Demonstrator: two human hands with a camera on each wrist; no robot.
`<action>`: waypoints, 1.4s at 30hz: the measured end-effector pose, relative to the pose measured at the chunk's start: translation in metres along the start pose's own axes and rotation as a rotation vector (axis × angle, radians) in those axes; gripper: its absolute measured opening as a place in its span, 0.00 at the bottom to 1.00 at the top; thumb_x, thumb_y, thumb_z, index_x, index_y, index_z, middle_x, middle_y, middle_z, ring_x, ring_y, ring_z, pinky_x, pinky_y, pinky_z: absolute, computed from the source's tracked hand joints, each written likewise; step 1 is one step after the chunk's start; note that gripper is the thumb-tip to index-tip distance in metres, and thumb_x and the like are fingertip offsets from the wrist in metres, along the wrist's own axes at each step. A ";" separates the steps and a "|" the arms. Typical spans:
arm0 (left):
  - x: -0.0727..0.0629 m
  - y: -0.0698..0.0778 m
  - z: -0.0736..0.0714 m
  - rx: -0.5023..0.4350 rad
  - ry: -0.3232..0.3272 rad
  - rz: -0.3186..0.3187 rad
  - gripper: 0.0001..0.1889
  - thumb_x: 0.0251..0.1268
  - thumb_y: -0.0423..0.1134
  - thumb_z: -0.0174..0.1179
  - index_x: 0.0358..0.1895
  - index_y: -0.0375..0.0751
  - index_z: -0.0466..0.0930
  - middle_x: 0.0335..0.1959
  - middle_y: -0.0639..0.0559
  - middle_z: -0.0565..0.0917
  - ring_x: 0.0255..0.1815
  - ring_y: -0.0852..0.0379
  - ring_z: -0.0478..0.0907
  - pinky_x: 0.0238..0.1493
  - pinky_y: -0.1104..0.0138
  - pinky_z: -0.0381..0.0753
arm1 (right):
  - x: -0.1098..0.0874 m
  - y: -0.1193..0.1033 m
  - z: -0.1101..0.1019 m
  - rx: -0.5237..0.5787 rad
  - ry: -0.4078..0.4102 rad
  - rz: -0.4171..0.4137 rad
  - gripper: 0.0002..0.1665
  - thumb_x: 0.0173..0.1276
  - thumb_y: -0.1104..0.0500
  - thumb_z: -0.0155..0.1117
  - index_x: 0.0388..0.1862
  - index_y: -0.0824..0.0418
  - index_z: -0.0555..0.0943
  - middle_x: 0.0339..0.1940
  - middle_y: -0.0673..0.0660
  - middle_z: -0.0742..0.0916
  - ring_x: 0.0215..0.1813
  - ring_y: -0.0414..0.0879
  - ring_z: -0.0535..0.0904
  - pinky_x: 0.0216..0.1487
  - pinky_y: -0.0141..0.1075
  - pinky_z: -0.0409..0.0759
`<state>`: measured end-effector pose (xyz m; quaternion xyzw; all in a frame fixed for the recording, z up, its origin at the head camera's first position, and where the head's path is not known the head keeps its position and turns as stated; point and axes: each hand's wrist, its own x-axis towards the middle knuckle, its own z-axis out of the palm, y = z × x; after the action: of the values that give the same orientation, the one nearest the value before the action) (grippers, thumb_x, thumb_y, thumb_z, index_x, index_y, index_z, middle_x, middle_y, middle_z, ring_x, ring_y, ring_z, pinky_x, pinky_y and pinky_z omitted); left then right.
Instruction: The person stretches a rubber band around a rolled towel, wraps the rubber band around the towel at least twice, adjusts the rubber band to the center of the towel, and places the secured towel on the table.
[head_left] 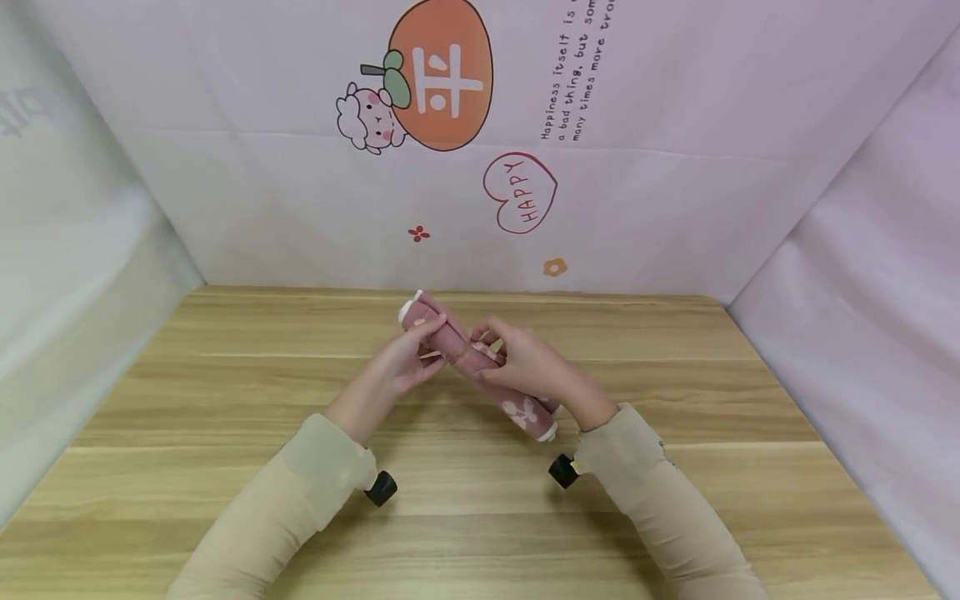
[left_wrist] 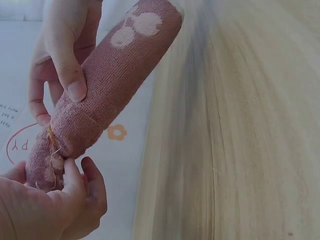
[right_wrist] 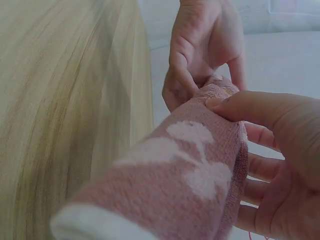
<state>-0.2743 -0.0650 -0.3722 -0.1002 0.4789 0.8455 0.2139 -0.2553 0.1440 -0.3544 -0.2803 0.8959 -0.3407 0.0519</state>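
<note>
A rolled pink towel (head_left: 468, 362) is held over the middle of the far half of the wooden table (head_left: 465, 517), slanting from the table's far left toward its near right; whether any part of the roll touches the wood cannot be told. The left hand (head_left: 407, 362) grips the end nearer the table's far edge, its thumb laid on top of the roll and its fingers underneath, while the right hand (head_left: 528, 362) pinches the roll near its middle, thumb against the terry cloth and fingers curved behind it. Between the hands the roll narrows, and a thin yellowish strand (left_wrist: 51, 137) shows there with a loose thread beside it. A pale cherry-like motif (head_left: 519, 412) decorates the end toward the table's near right, and both ends show white edging. Beige sleeves (head_left: 330, 458) cover the forearms above the table's near half, each with a small black device (head_left: 381, 489) at the wrist. Beyond the table's far edge rises a white fabric backdrop (head_left: 285, 208), printed with an orange fruit (head_left: 468, 108), a little lamb-like figure (head_left: 369, 119) and a red heart outline reading HAPPY (head_left: 525, 192)
</note>
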 end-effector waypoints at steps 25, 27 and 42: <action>-0.005 -0.011 -0.013 0.152 0.002 0.026 0.04 0.79 0.35 0.56 0.50 0.40 0.75 0.46 0.50 0.78 0.45 0.55 0.78 0.47 0.72 0.83 | -0.005 0.016 0.020 -0.441 0.238 -0.492 0.29 0.53 0.67 0.84 0.52 0.57 0.82 0.43 0.54 0.83 0.36 0.46 0.79 0.35 0.36 0.81; -0.006 -0.010 -0.014 0.144 -0.009 0.024 0.04 0.79 0.33 0.55 0.50 0.39 0.75 0.49 0.48 0.77 0.45 0.54 0.79 0.48 0.71 0.83 | -0.006 0.017 0.019 -0.437 0.227 -0.499 0.29 0.53 0.68 0.84 0.53 0.57 0.81 0.43 0.54 0.82 0.35 0.45 0.78 0.35 0.36 0.81; -0.007 -0.006 -0.020 0.219 -0.101 0.000 0.15 0.78 0.27 0.53 0.62 0.31 0.65 0.55 0.39 0.72 0.47 0.51 0.80 0.49 0.68 0.84 | -0.004 0.005 -0.009 -0.072 0.079 -0.273 0.09 0.76 0.66 0.62 0.52 0.64 0.84 0.46 0.54 0.87 0.45 0.46 0.82 0.47 0.39 0.83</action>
<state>-0.2663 -0.0809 -0.3844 -0.0336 0.5569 0.7922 0.2472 -0.2572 0.1542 -0.3516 -0.3875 0.8624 -0.3231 -0.0403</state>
